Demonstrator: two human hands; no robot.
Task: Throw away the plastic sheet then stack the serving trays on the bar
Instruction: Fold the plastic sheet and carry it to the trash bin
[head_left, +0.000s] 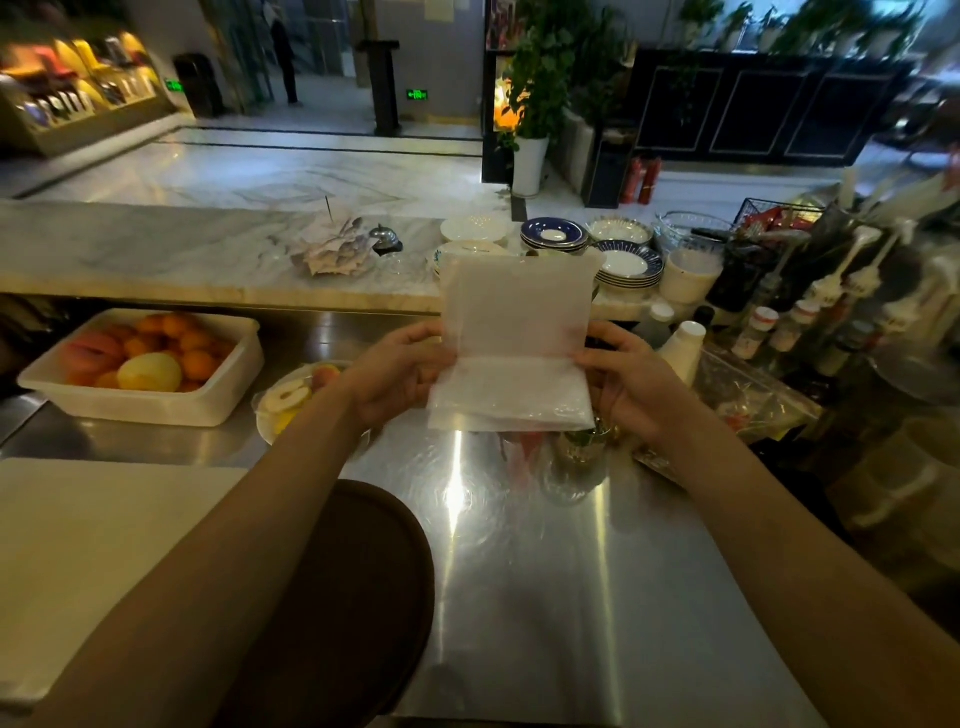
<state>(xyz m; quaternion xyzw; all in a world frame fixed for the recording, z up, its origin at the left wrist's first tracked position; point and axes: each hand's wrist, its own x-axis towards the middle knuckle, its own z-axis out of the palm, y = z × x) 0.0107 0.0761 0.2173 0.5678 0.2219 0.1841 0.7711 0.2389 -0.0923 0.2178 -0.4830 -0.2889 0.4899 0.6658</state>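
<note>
A translucent white plastic sheet (514, 343), folded over on itself, is held up above the steel counter. My left hand (400, 371) pinches its left edge and my right hand (631, 382) pinches its right edge. A dark brown round serving tray (358, 587) lies on the counter below my left forearm, partly hidden by the arm. The marble bar top (156, 249) runs across behind the counter.
A white tub of fruit (150, 364) and a plate of cut fruit (291, 400) sit at left. A white cutting board (88, 551) lies near left. Stacked plates (623, 265), glasses (571, 457), bottles (810, 312) and paper cups (685, 348) crowd the right. A bell (384, 239) stands on the bar.
</note>
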